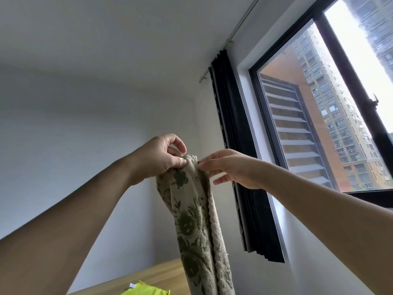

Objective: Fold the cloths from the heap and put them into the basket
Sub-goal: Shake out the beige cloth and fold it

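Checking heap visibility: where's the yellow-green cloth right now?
Head view, bottom edge left of centre: the yellow-green cloth lies on the wooden table, just left of the hanging floral towel.

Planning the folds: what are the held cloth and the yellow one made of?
Held cloth: looks like terry towelling, beige with green flowers; looped fuzzy pile shows, matte. Yellow cloth: smooth, bright, perhaps microfibre; too little shows to be sure.

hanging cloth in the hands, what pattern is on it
Beige cloth with dark green flowers, head view.
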Demonstrator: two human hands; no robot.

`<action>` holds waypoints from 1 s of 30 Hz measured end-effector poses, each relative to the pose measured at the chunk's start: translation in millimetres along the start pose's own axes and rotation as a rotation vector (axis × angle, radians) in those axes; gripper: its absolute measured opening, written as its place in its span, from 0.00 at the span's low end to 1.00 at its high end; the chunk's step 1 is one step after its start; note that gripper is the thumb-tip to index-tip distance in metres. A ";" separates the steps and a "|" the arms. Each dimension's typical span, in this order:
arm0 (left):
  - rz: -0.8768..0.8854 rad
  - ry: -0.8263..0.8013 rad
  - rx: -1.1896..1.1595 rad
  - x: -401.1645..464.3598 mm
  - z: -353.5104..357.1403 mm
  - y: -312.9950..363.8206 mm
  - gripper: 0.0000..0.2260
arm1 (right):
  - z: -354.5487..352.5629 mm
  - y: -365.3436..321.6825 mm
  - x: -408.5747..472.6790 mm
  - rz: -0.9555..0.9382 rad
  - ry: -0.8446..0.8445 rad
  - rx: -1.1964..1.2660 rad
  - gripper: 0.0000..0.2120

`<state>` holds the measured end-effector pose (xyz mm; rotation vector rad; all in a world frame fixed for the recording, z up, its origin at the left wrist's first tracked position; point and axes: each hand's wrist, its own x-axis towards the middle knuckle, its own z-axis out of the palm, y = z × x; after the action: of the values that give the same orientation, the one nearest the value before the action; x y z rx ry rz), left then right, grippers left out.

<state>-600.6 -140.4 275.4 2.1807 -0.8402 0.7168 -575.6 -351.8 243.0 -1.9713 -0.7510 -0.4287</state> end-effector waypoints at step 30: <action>-0.033 -0.044 0.182 -7.1 7.8 14.9 0.09 | 15.3 14.7 -1.0 -0.072 0.025 0.156 0.16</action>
<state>-614.2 -152.1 271.6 2.3739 -0.7857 0.7568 -566.8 -344.1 225.3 -1.7952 -0.8176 -0.4241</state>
